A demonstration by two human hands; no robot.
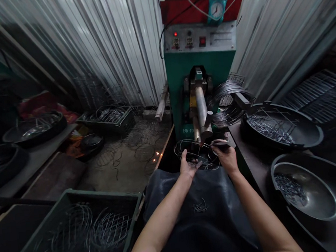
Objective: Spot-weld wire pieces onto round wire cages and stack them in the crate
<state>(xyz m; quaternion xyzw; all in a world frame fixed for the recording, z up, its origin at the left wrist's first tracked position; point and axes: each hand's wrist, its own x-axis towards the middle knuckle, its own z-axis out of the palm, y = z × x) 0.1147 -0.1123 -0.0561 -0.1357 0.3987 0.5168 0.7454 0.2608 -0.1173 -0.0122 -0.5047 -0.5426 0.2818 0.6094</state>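
Has both hands at a round wire frame, above the near edge of the lap and right by the copper-coloured tip of a green machine. Reaches to the left side of the frame with the left hand, thumb pointing up by the wire, fingers half spread toward the right; cannot tell from here of any firm closing on the wire. Pinches a dark flat piece between thumb and fingers of the right hand, at the right side of the frame; cannot tell of a hold on the wire as well. Shows orange sparks just left of the frame. Carries loose wire bits on the dark apron, between the forearms. Has at near left a green crate with gridded wire racks inside, and at far left a smaller crate full of wire pieces. Has at right a coil of wire beside the machine, then a wide pan of straight metal pieces, and nearer, a bowl of short ones.
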